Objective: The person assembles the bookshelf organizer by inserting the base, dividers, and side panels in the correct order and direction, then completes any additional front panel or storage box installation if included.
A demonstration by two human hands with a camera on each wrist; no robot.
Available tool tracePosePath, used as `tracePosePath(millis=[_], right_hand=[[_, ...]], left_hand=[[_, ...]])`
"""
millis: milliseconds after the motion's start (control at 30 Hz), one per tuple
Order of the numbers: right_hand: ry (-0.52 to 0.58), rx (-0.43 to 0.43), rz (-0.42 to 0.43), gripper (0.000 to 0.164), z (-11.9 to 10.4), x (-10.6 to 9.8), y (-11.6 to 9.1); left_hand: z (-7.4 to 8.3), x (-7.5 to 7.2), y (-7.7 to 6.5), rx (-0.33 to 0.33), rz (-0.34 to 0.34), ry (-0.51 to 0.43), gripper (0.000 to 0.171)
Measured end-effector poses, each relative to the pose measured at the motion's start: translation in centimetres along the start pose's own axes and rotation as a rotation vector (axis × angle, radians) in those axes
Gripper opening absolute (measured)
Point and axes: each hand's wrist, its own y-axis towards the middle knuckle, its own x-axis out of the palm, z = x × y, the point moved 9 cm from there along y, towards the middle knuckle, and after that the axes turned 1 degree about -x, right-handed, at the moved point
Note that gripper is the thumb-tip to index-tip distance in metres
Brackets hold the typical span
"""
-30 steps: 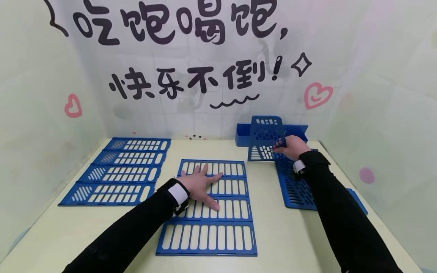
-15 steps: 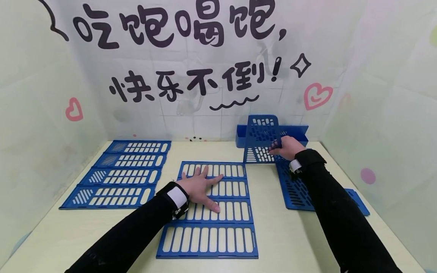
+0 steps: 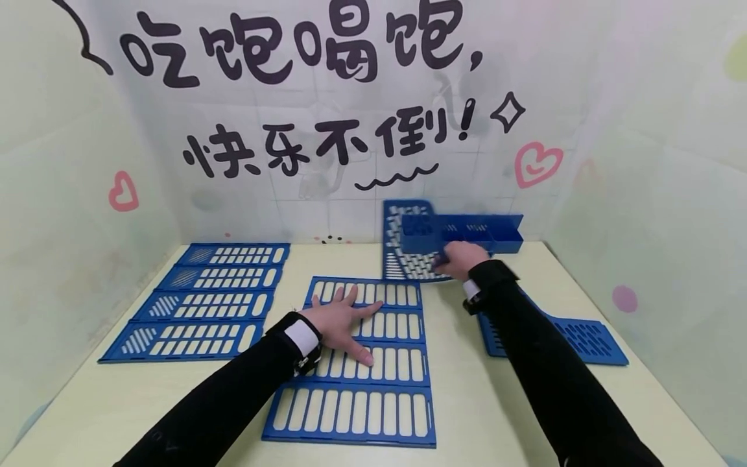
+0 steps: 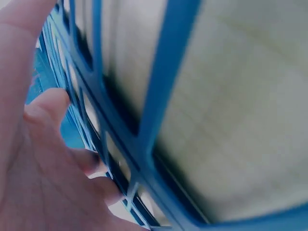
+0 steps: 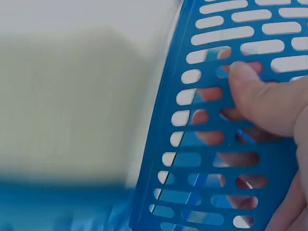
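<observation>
My left hand [image 3: 338, 321] rests with fingers spread on a column of blue slotted panels [image 3: 353, 383] lying flat mid-table. In the left wrist view its fingers [image 4: 48, 103] touch the slats. With my right hand [image 3: 463, 259] I hold a blue perforated plastic panel [image 3: 415, 245] by its right side. The panel stands raised, its lower edge near the tabletop behind the slotted column. Through the right wrist view, the thumb [image 5: 257, 96] presses its near face and fingers show through the slots behind.
Behind the right hand, a blue compartmented tray [image 3: 506, 245] stands against the back wall. Another perforated panel [image 3: 583, 337] lies at right, partly under the right forearm. A column of flat blue panels [image 3: 198, 301] lies at left.
My right hand has moved left with the perforated panel, uncovering more of the tray and of the panel lying at right. The left hand stays in place on the slotted panels.
</observation>
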Motion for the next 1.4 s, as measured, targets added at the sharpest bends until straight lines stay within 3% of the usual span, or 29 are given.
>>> tracePosePath(millis=[133, 233, 333, 500, 667, 800, 933, 1067, 1267, 1400], right_hand=[[-0.043, -0.099, 0.043, 0.025, -5.4, 0.8, 1.0], [-0.049, -0.087, 0.069, 0.025, -8.0, 1.1, 1.7], [-0.051, -0.051, 0.101, 0.023, -9.2, 1.1, 2.3], [-0.039, -0.079, 0.132, 0.021, -11.8, 1.1, 2.9], [-0.053, -0.083, 0.168, 0.019, -14.9, 0.8, 3.5], [-0.064, -0.097, 0.161, 0.022, -16.0, 1.1, 4.0], [-0.001, -0.157, 0.122, 0.034, -15.7, 1.5, 3.9], [0.178, -0.198, 0.122, 0.044, -13.8, 0.9, 2.6], [0.437, -0.143, 0.343, 0.053, -7.2, -2.1, -1.5], [0.521, -0.094, 0.376, 0.051, -2.5, -3.1, -4.8]], left_hand=[[0.3, 0.0, 0.1, 0.017, 0.006, 0.003, 0.117], [0.7, 0.1, 0.3, 0.021, 0.004, -0.006, 0.116], [0.8, -0.2, 0.4, 0.013, 0.003, -0.003, 0.116], [0.8, -0.9, 0.2, 0.003, 0.000, 0.010, 0.115], [0.5, -1.2, -0.1, -0.005, -0.004, -0.035, 0.114], [0.0, -1.4, -0.3, -0.015, -0.001, -0.073, 0.118], [-0.2, -1.1, 0.0, -0.014, -0.006, -0.092, 0.120], [-0.2, -0.6, 0.3, -0.025, -0.014, -0.081, 0.116], [0.4, -0.5, 1.0, -0.037, -0.001, -0.050, 0.114], [0.7, -0.8, 1.7, -0.056, 0.004, -0.049, 0.115]])
